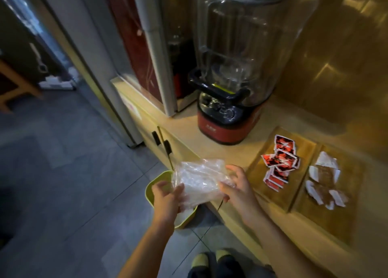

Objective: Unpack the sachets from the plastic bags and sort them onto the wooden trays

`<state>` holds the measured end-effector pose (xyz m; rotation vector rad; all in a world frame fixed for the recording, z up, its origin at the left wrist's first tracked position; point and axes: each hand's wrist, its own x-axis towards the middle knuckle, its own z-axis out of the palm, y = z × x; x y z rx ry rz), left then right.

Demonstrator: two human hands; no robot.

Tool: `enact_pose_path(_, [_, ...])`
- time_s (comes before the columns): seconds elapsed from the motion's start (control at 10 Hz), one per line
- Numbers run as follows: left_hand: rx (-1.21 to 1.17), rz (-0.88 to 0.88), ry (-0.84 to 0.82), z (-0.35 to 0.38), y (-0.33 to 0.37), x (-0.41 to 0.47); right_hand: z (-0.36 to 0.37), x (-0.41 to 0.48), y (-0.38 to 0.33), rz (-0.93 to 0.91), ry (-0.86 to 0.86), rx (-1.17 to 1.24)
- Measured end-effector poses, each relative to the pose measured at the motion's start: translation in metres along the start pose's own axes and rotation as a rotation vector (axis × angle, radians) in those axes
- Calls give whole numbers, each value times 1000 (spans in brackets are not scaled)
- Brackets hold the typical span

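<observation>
While both hands grip it over the floor just off the counter's edge, the clear plastic bag (198,183) hangs between them above the yellow-green bin (154,188). The left hand (167,200) pinches the bag's lower left corner between thumb and fingers; the right hand (236,186) holds its right edge with fingers curled and partly spread. Whether sachets remain inside is too blurred to tell. The bag's long axis runs roughly from lower left to upper right, pointing toward the trays. Both wooden trays lie to the right on the counter: the near tray (294,185) carries red sachets (280,160), the farther right tray (348,196) white and brown sachets (324,183). The right hand is plainly the nearer to them, so any carrying across would likely fall to it, while the left steadies the bag.
</observation>
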<state>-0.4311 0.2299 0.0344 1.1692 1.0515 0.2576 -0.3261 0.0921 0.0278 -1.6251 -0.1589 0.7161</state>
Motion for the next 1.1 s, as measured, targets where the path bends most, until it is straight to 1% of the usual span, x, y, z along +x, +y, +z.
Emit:
enact_pose_path(0.1, [-4,71,120,-17,-2,11,29,16,11,5,19,-103])
enact_pose_path(0.2, [79,162,190,-30,-10,32,58,39,24,-45,48,-254])
enact_pose_path(0.3, [310,241,241,-40,-27,62,84,58,41,-191,21,-426])
enact_pose_path(0.4, [494,355,250,-47,-45,93,102,83,65,-377,14,-518])
enact_pose_path(0.5, [685,466,227,-52,-74,128,113,115,102,-498,-33,-638])
enact_pose_path(0.6, [873,489,212,-59,-119,169,117,148,149,-504,-73,-865])
enact_pose_path(0.7, [1228,303,64,-67,-175,211,123,176,200,-282,-237,-1242])
enact_pose_path(0.8, [1481,-59,-259,-82,-226,235,124,193,250,9,-545,-1506])
enact_pose_path(0.9, [1491,-228,-365,-89,-241,236,126,198,265,49,-568,-1581])
enact_pose_path(1.0, [1366,-160,-259,-92,-230,231,131,200,254,3,-617,-1573])
enact_pose_path(1.1, [1272,-66,-99,-95,-205,225,137,204,230,-89,-586,-1527])
